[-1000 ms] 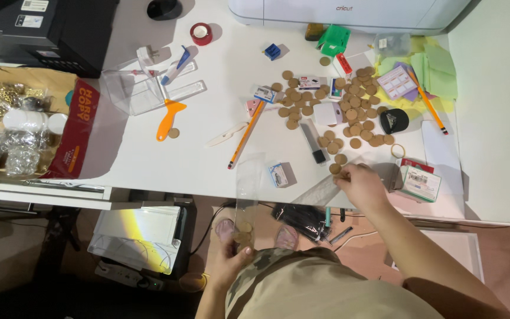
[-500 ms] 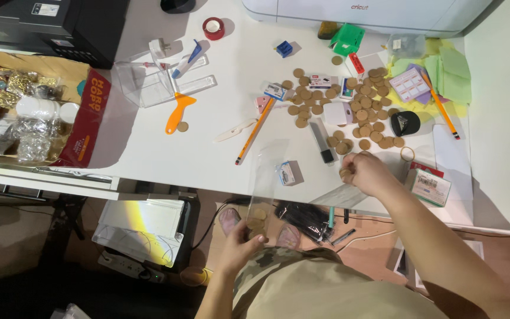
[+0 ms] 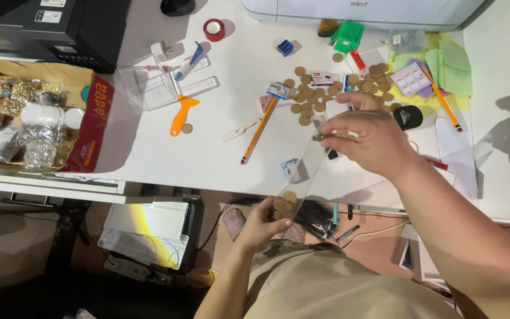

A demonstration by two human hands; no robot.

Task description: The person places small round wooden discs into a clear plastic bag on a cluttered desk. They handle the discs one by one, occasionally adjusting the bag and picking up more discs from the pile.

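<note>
Seen from my remote station, the left hand (image 3: pixel 262 221) pinches the near end of a long clear plastic bag (image 3: pixel 298 184) holding a few round tan wooden discs, fingers closed on it just off the near edge of the white table (image 3: pixel 149 147). The right hand (image 3: pixel 366 137) grips the bag's far mouth with curled fingertips above the table, right of an orange pencil (image 3: pixel 259 130). More tan discs (image 3: pixel 308 103) lie scattered just beyond.

Desk left: open cardboard box (image 3: pixel 92 118) — packets inside.
Desk centre: long wooden pencil (image 3: pixel 257 131), right of clear plastic case (image 3: pixel 149 85).
Behind pencil — scattered round wooden discs (image 3: pixel 306 100).
</note>
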